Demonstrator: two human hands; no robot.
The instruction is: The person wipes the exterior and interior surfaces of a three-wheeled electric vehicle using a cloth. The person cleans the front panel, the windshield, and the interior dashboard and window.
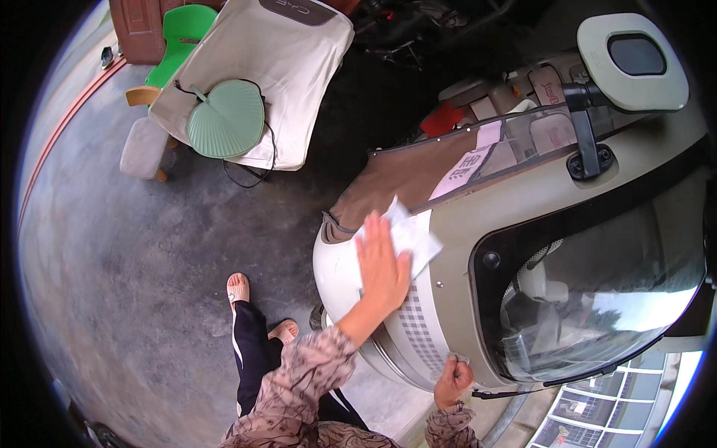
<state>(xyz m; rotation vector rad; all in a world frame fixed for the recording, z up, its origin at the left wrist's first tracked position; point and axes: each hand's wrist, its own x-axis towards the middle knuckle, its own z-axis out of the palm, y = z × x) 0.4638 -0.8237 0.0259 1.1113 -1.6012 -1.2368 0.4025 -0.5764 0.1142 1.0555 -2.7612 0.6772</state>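
Note:
My left hand lies flat on a white cloth or wipe, pressing it to the white front panel of a small enclosed vehicle. Hand and cloth are slightly blurred. Below them a grey-and-white checked band crosses the vehicle's nose. My right hand is closed in a fist at the lower edge of the beige body, under the windshield. A small pale scrap sticks out of this fist; its material is unclear. Beside my left hand, a brown fabric cover hangs along the vehicle's open side.
A side mirror juts out on a black arm. Across the concrete floor stands a seat with a cream cover, holding a green hand fan and a black cord. A green chair and a small stool are beside it.

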